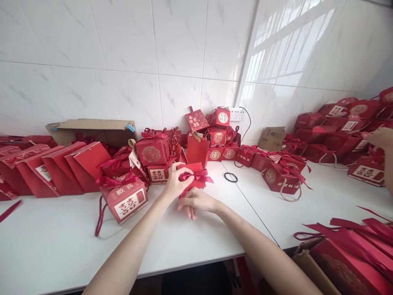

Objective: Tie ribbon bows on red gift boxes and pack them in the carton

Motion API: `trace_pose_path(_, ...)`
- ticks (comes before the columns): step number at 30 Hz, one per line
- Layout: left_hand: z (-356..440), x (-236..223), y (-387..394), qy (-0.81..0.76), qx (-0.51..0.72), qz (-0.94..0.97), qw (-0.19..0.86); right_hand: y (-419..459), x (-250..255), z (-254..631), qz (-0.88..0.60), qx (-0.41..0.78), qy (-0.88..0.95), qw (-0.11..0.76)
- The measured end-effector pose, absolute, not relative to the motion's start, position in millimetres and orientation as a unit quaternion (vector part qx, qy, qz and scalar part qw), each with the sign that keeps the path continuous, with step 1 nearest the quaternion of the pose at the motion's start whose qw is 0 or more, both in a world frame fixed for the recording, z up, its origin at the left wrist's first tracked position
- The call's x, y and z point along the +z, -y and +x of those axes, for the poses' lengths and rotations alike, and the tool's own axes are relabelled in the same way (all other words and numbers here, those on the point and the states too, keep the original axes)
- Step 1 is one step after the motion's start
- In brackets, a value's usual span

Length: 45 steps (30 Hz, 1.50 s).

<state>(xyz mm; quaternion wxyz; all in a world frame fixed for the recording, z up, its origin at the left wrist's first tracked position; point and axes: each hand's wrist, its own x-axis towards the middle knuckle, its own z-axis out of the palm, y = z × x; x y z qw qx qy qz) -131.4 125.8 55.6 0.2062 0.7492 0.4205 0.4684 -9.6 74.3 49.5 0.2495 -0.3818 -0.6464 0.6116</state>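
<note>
A small red gift box [196, 176] with a dark red ribbon bow [196, 175] sits on the white table [61, 237] in front of me. My left hand [175, 182] pinches the ribbon at the box's left side, fingers closed on it. Just below the box, my right hand [196, 203] has its fingers curled against the lower front, touching the ribbon's tail.
Finished red boxes with bows [124, 196] crowd the left, the corner [219, 135] and the right [278, 176]. An open cardboard carton [92, 129] stands at the back left. A black ring [231, 177] lies on the table. Another person's hand [382, 139] shows at the right edge. Red ribbons and flat boxes [353, 254] fill the bottom right.
</note>
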Motion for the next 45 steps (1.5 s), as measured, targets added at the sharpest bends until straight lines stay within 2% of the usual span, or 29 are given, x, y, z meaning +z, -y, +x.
trace_pose_path(8,-131,56,-127,-0.424,0.470,0.742,0.223,-74,51,-10,-0.366,0.615,0.671,0.193)
trace_pose_path(12,-132,57,-127,-0.420,0.465,0.745,0.229,-73,71,22,-0.350,0.591,0.719,0.105)
trace_pose_path(14,-132,56,-127,-0.423,0.466,0.741,0.234,-75,81,44,-0.413,0.535,0.719,0.164)
trace_pose_path(16,-131,55,-127,-0.424,0.469,0.737,0.236,-80,86,62,-0.513,0.439,0.665,0.319)
trace_pose_path(18,-131,54,-127,-0.422,0.476,0.735,0.235,-84,87,72,-0.572,0.374,0.613,0.396)
trace_pose_path(23,-130,54,-127,-0.429,0.476,0.728,0.243,-90,79,68,-0.563,0.411,0.645,0.313)
trace_pose_path(36,-130,49,-131,-0.413,0.492,0.729,0.235,-85,84,73,-0.555,0.433,0.681,0.201)
trace_pose_path(38,-130,49,-131,-0.414,0.495,0.728,0.230,-86,83,72,-0.569,0.408,0.674,0.236)
trace_pose_path(42,-130,48,-129,-0.413,0.490,0.734,0.226,-94,73,62,-0.550,0.335,0.652,0.400)
trace_pose_path(45,-129,45,-129,-0.376,0.506,0.745,0.217,-100,65,50,-0.533,0.321,0.647,0.440)
